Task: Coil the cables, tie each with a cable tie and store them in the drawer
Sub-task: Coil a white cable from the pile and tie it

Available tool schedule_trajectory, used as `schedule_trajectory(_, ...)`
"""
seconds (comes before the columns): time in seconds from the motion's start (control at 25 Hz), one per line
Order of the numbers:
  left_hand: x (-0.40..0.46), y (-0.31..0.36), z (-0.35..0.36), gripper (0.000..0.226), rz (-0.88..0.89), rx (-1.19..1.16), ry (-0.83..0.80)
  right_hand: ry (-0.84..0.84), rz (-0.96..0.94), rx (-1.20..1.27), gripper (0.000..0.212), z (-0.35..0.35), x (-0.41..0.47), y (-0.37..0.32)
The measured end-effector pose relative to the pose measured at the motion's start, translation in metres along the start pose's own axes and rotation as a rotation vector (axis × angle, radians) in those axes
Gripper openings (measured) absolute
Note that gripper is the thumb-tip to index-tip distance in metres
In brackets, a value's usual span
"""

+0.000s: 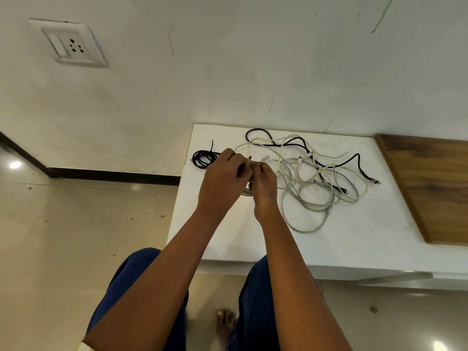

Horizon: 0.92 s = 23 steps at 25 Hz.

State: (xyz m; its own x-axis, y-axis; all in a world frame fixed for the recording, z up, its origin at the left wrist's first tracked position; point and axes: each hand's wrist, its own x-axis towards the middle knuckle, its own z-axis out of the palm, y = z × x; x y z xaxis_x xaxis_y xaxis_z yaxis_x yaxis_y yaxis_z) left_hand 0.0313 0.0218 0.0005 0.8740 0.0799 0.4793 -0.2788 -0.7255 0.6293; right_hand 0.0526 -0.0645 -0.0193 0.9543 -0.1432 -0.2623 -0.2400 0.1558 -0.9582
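No readable writing anywhere. Wall socket (72,44) upper left; wooden board (430,188) at right. On my white table (354,236): tied black coil (202,158) far left, loose tangle of cables (316,173) right. Left hand (222,181) and right hand (264,183) pinch together around a white coil (247,192), mostly hidden.

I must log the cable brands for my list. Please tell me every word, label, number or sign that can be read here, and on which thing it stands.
No text can be read in this picture.
Wall socket: no lettering visible.
Tangled cables: any plug markings too small to read.
Tied black cable coil: no label visible.
White table and wooden board: no print.
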Motion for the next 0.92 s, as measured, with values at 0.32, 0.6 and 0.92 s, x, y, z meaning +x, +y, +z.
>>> schedule_trajectory(0.32, -0.0003, 0.0015, -0.0005, 0.008, -0.022, 0.006, 0.005, -0.002, 0.01, -0.008, 0.018, -0.0001, 0.0001, 0.0006)
schedule_trajectory(0.6, -0.0003, 0.001, 0.0005, 0.008, -0.038, 0.001, 0.017, -0.008, -0.02, -0.035, 0.017, -0.0006, 0.0, 0.0002)
schedule_trajectory(0.92, -0.0008, 0.0026, -0.0004, 0.008, -0.03, -0.002, 0.027, -0.003, 0.007, -0.01, 0.019, 0.0, 0.0001, 0.0005)
